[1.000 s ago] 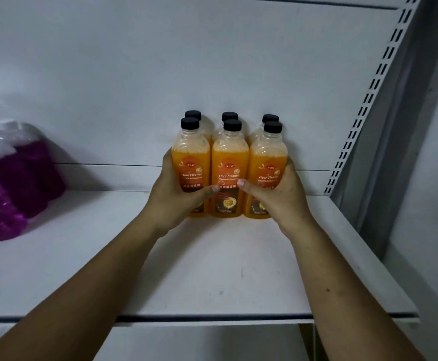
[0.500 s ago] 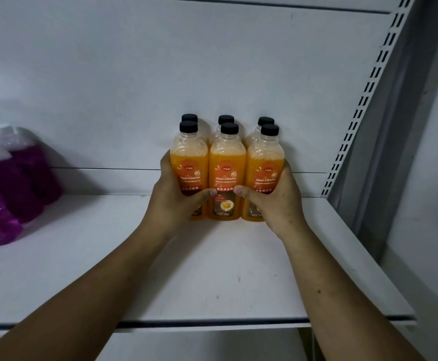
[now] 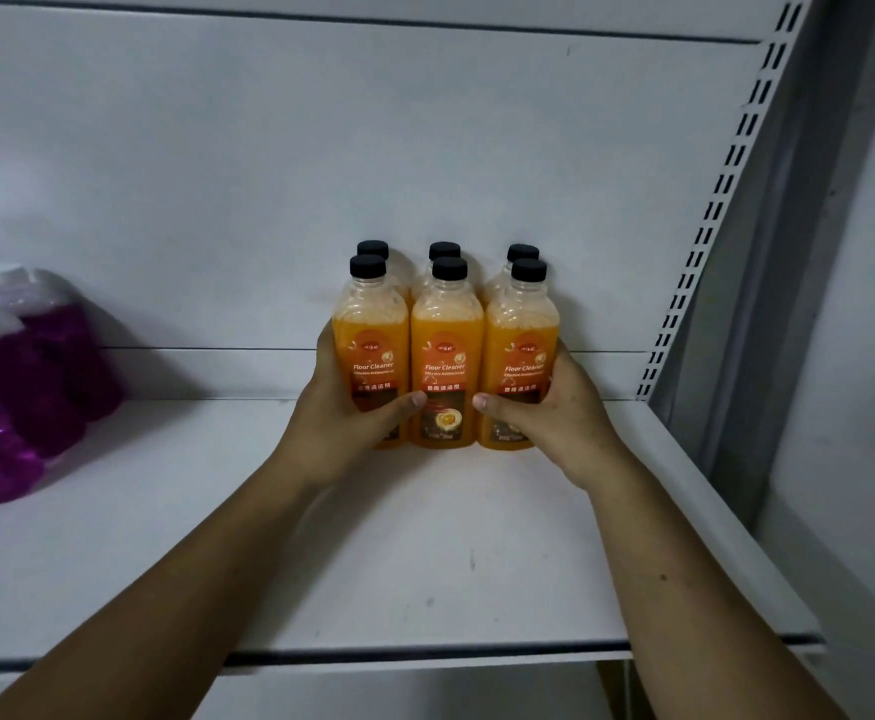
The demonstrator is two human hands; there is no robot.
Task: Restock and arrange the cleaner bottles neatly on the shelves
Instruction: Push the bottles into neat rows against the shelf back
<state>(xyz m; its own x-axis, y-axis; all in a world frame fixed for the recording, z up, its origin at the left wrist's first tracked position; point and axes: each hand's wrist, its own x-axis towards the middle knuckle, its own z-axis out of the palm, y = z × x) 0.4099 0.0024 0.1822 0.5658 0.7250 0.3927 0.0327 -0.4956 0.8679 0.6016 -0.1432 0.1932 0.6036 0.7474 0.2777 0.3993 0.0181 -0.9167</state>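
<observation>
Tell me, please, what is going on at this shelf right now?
A person is stocking a white shelf. Six orange floor cleaner bottles stand upright in a tight block, three in front and three behind, close to the back panel. The left hand grips the block's left side and the right hand its right side, thumbs across the front labels. Purple bottles sit apart at the shelf's left end.

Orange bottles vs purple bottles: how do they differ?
Orange bottles stand mid-shelf, held between left hand and right hand; purple bottles sit at far left, untouched. Orange bottles have black caps and printed labels; purple bottles have white tops. Both sit on the same white shelf.
</observation>
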